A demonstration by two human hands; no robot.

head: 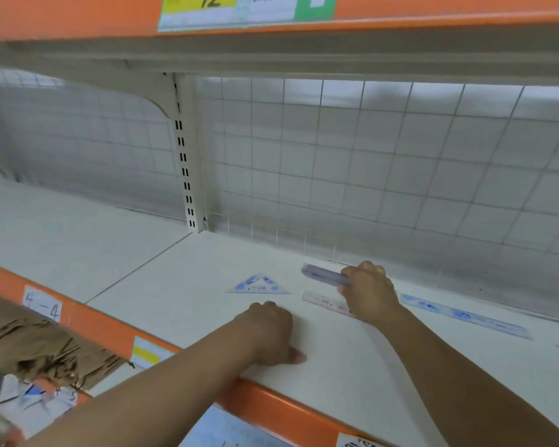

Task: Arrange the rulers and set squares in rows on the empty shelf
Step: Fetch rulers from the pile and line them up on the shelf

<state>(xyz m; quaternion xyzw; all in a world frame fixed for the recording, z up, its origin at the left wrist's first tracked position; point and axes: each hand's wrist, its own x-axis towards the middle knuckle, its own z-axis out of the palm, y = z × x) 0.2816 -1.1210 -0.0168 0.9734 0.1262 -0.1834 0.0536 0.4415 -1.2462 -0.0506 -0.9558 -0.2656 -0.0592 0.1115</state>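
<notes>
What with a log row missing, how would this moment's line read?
right hand grips purple ruler; left hand rests on shelf; lying: set square, pale ruler, blue ruler

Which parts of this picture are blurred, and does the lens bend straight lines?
Head view: the ruler in the right hand is smeared by motion; the set square on the shelf is sharper; the wide lens bows the shelf edge and wire grid.
</notes>
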